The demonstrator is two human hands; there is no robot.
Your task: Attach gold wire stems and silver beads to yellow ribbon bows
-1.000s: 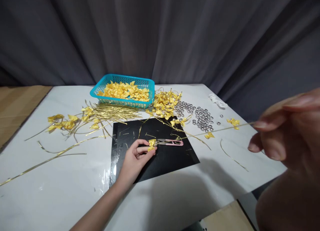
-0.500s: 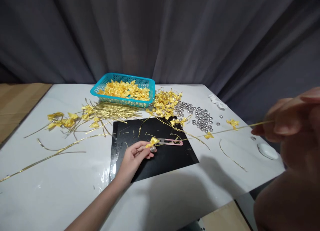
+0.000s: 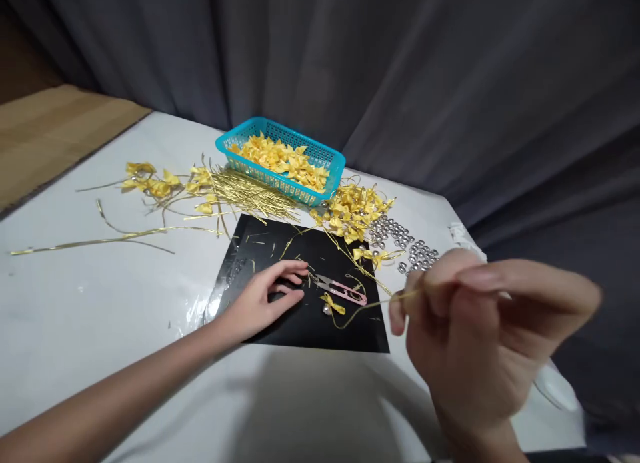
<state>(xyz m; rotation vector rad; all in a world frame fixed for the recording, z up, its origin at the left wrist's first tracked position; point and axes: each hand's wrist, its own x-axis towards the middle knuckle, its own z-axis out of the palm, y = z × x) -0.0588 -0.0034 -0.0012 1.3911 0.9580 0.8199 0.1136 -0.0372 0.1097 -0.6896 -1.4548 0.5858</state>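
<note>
Over the black mat [image 3: 300, 329], my left hand [image 3: 265, 293] is open with its fingers apart and nothing between them. A small yellow bow [image 3: 334, 303] with a silver bell-like bead hangs or lies just right of it, at the end of a thin gold cord [image 3: 367, 306]. My right hand [image 3: 475, 323], large and close to the camera, pinches the other end of that cord. Pink-handled snips [image 3: 345, 291] lie on the mat above the bow, beside short cord scraps.
A blue basket [image 3: 280, 176] of yellow bows stands at the back. Before it lie gold cords [image 3: 250, 193]; to its right are corded bows [image 3: 355, 209] and silver beads [image 3: 395, 233]. More corded bows [image 3: 155, 183] lie at left.
My left hand has let go of the bow and opened. My right hand has come inward to the left, and the cord has gone from taut to slack. The view has tilted.
</note>
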